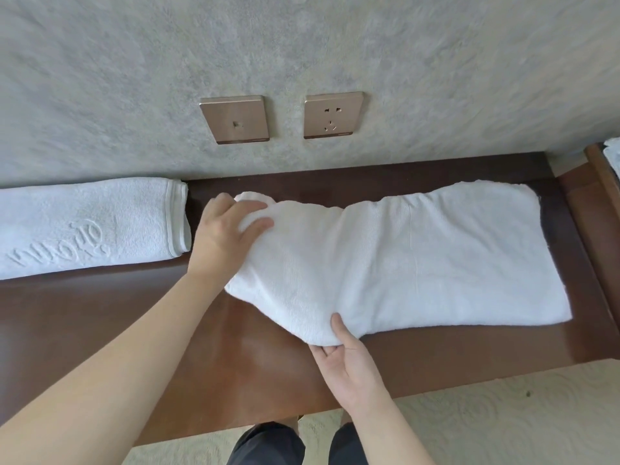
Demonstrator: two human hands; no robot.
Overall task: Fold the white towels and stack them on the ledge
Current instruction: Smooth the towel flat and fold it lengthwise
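1 folded white towel [84, 226], embossed lettering on its top face: lies on the brown ledge [110, 317] against the wall, just left of the left hand and apart from it.

Left hand [228, 234]: grasps the far left corner of the second white towel [419, 263], thumb on top of the cloth, fingers curled over the raised edge.

Second white towel: spread along the ledge, flat to the right of both grips, its left end lifted and bunched between the 2 hands.

Right hand [349, 360]: pinches the near left corner of the same towel, thumb pressed on the upper face, fingers tucked under the hem.

2 bronze wall plates on the grey textured wall, above and beyond the grips: 1 plate with a small central port [235, 119], 1 power socket [333, 115].

1 further scrap of white cloth [613, 159], far right of the grips, at the frame edge; cut off, kind not discernible.

Dark trouser legs [268, 444] below the right hand.
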